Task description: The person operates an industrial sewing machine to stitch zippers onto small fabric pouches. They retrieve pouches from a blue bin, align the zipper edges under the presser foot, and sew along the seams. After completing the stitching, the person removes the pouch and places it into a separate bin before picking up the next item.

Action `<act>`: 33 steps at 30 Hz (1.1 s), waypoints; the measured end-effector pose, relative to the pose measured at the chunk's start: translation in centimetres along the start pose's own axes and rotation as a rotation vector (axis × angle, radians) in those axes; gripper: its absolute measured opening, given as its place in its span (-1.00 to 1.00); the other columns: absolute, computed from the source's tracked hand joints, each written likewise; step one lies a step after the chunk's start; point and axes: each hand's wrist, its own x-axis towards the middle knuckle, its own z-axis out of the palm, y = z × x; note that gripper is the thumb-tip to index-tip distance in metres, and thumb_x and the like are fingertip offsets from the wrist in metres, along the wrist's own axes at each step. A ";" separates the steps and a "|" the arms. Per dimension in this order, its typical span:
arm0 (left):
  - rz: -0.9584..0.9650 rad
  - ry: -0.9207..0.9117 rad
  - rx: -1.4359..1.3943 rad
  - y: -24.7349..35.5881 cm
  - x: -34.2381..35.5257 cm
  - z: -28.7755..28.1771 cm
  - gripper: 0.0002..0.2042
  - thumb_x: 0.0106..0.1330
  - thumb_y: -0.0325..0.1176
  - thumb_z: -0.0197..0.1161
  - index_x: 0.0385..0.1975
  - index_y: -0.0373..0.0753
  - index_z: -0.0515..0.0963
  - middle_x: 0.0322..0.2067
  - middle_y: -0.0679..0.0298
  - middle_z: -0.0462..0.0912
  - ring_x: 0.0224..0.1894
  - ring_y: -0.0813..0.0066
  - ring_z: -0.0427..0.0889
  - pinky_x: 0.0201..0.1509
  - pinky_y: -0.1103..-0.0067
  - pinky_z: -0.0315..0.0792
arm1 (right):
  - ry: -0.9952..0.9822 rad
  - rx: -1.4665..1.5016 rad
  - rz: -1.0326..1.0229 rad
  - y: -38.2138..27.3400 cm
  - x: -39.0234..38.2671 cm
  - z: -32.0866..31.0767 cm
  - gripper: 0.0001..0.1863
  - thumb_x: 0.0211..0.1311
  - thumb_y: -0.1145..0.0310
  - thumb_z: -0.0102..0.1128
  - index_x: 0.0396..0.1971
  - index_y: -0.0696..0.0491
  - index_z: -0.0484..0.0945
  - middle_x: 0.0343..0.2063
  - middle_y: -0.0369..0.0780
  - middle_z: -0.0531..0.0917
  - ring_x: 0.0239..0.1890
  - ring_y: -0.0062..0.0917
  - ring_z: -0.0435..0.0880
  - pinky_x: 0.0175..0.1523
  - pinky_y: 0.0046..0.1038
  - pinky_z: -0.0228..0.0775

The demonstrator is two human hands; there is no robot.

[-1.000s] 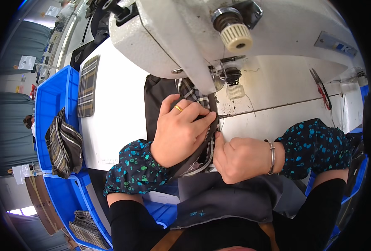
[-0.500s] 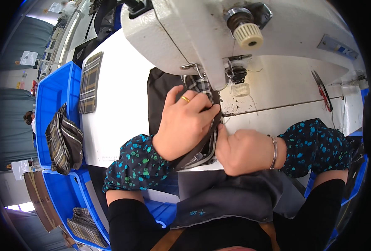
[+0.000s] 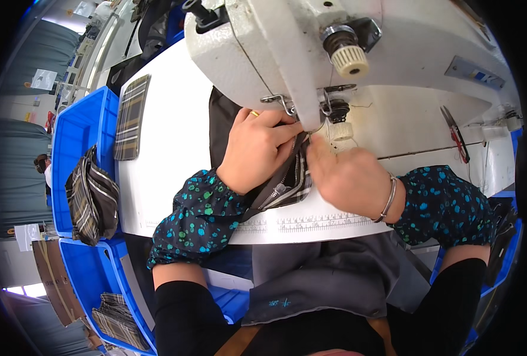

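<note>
While both hands are pressing in under the head of a white sewing machine (image 3: 311,53), a person is feeding a dark fabric piece (image 3: 225,121) with a zipper (image 3: 275,191) and a plaid panel (image 3: 301,178) toward the needle area, near the middle of the white bench (image 3: 168,160). The left hand (image 3: 257,151), wearing a ring, is lying curled over the fabric, its fingertips pinching the zipper edge just beside the presser foot. The right hand (image 3: 349,178), with a bracelet at the wrist, is resting closed on the work from the other side, its fingers tucked against the seam line, touching the left hand's fingertips. The needle itself is hidden behind the fingers, so whether stitching is running cannot be told.

Judging by how things are lying, the seam seems to be only partly sewn: a length of zipper is trailing back toward the bench's near edge, where a printed ruler strip (image 3: 311,222) is running. Along the bench's left edge, a flat plaid piece (image 3: 131,115) is waiting, and blue bins (image 3: 76,127) beyond it are holding a folded plaid bundle (image 3: 91,199), with more plaid pieces (image 3: 121,317) stacked in the lowest bin. Red-handled snips (image 3: 456,135) are lying toward the bench's right edge, well apart from the hands.
</note>
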 end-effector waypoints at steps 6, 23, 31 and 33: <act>-0.076 -0.084 -0.166 -0.8 -0.7 -0.8 -0.68 0.21 -0.41 0.42 -0.01 -0.21 0.71 -0.06 0.18 0.71 0.01 0.12 0.66 0.19 0.27 0.48 | -0.297 -0.238 0.250 2.4 -0.2 -1.3 -0.55 0.00 0.43 0.29 -0.13 0.45 0.68 -0.38 0.05 0.74 -0.65 -0.51 0.65 -0.55 -0.47 0.46; -0.055 -0.051 -0.066 -3.1 -0.4 -2.7 -0.86 0.24 -0.37 0.46 -0.29 -0.21 0.64 -0.16 0.18 0.65 0.00 0.05 0.58 0.10 0.27 0.46 | 0.056 0.432 0.031 2.3 1.0 2.0 -0.87 0.10 0.44 0.26 -0.34 0.08 0.53 -0.29 -0.26 0.52 -0.49 -0.40 0.65 -0.42 -0.34 0.53; -0.261 0.348 0.131 -9.0 -2.6 -8.2 -0.90 0.35 -0.40 0.41 -0.34 -0.27 0.64 -0.02 0.22 0.69 0.03 0.10 0.56 0.12 0.30 0.42 | -0.054 0.687 -0.017 2.3 0.9 2.1 -0.76 -0.02 0.46 0.31 -0.29 0.04 0.52 -0.28 -0.27 0.46 -0.43 -0.38 0.62 -0.40 -0.31 0.51; -0.232 0.356 0.275 -9.0 -2.6 -8.0 -0.91 0.35 -0.40 0.41 -0.34 -0.25 0.65 0.02 0.25 0.69 0.04 0.12 0.55 0.13 0.30 0.41 | -0.057 0.701 -0.023 2.6 1.0 2.2 -0.75 -0.02 0.46 0.32 -0.29 0.04 0.53 -0.27 -0.28 0.46 -0.43 -0.37 0.62 -0.39 -0.31 0.51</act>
